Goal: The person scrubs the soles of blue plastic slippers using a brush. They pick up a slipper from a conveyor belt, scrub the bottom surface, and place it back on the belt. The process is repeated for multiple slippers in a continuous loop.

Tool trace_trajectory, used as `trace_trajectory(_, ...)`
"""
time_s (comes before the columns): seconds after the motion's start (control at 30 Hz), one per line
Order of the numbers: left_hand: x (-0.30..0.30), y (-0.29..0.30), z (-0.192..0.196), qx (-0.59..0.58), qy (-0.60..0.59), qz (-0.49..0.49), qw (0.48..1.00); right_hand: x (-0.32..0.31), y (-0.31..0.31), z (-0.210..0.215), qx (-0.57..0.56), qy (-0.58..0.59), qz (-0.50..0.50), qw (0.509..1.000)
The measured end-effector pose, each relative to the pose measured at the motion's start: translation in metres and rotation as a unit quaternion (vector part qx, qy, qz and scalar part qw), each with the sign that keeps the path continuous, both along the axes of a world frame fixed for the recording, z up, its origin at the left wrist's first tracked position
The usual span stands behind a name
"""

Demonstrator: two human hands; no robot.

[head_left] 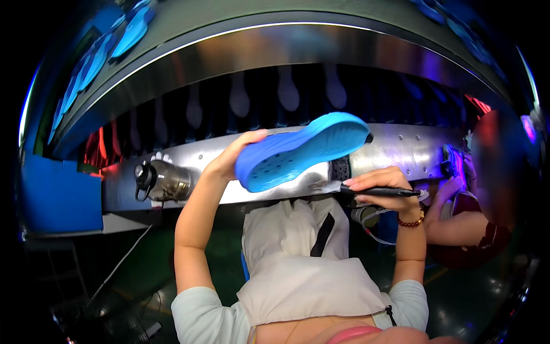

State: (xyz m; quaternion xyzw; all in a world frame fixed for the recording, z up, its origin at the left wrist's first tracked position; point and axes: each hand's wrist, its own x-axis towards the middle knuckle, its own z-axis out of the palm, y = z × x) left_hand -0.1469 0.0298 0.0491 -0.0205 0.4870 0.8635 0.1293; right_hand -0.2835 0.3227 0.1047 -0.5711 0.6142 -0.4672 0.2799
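A blue shoe sole (303,155) is held up over the metal worktop, tilted, with its hollow lighter-blue inner face showing and small holes at its near left end. My left hand (238,155) grips it by that left end, the fingers partly hidden behind it. In my right hand (382,182) is a brush (389,192) with a black handle and pale bristles. The bristles point left, below the sole and apart from it in this view. Under the sole's right half lies a black gridded piece (341,168) on the worktop.
A dark translucent bottle (172,182) stands at the left on the metal worktop (389,150). Beyond, several pale sole-shaped forms (288,89) show in a dark gap below a raised ledge carrying blue soles (133,31). A co-worker's hand (451,188) is at the right.
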Motion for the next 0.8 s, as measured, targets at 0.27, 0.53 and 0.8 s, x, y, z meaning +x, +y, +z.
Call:
trace_trajectory(0.27, -0.033, 0.055, -0.131, 0.301, 0.042, 0.109, 0.946, 0.015, -0.045, -0.094, -0.048, -0.256, -0.181, 0.948)
trace_trajectory(0.53, -0.014, 0.083, -0.110, 0.388, -0.020, 0.205, 0.899, 0.036, -0.040, -0.113, -0.057, -0.394, -0.189, 0.898)
trace_trajectory(0.8, -0.022, 0.086, -0.086, 0.350, 0.000, 0.202, 0.915, 0.022, -0.028, -0.078, -0.036, -0.260, -0.210, 0.942)
